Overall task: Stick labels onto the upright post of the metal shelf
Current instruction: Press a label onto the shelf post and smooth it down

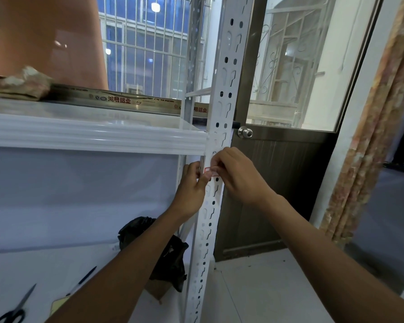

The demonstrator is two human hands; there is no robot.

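A white perforated upright post [222, 89] of the metal shelf runs from top to bottom through the middle of the view. Just below the upper shelf's front edge, a small white label with a red border [209, 170] lies against the post. My left hand [191, 185] pinches the label's left end from the post's left side. My right hand [237, 176] comes from the right and its fingertips press on the label's right part, hiding most of it.
The white upper shelf [91, 134] carries a long printed aluminium strip [126, 101]. On the lower shelf lie scissors [15, 308], a pen [82, 280], a yellow sheet [58, 306] and a black plastic bag [166, 257]. A brown door with a knob [245, 132] stands right behind the post.
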